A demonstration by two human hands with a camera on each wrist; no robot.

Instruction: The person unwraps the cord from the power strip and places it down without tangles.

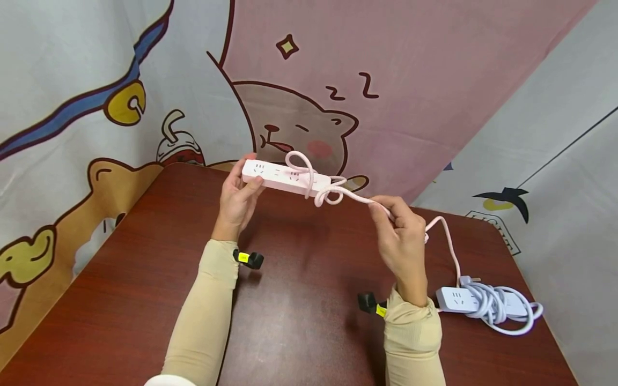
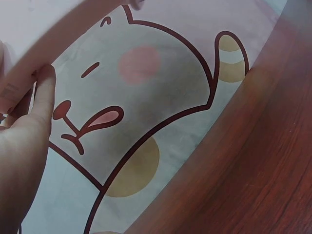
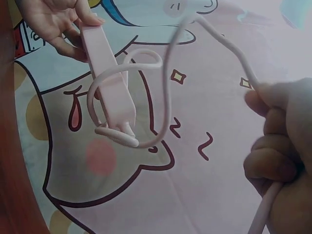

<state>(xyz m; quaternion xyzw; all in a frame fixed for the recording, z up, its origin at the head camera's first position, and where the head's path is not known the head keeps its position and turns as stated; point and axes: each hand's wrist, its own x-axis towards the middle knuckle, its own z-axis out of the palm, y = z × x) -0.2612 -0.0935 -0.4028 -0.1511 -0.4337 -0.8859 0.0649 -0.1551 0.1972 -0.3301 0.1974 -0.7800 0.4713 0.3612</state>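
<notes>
Above the table, my left hand (image 1: pixel 235 202) grips the left end of a pink power strip (image 1: pixel 280 181), thumb over its socket face. A pale pink cord (image 1: pixel 356 196) leaves the strip's right end and loops loosely around that end. In the right wrist view, one of these loops (image 3: pixel 92 97) crosses the strip's body. My right hand (image 1: pixel 401 238) pinches the cord a short way right of the strip, fingers curled. Beyond that hand the cord drops toward the table's right side.
A second power strip (image 1: pixel 454 299), white, lies at the table's right with its own bluish-white cord (image 1: pixel 492 305) wound around it. The brown table (image 1: pixel 289 321) ends at a hanging cartoon-print cloth (image 1: pixel 410 107) at the back and sides. Each wrist wears a black camera band.
</notes>
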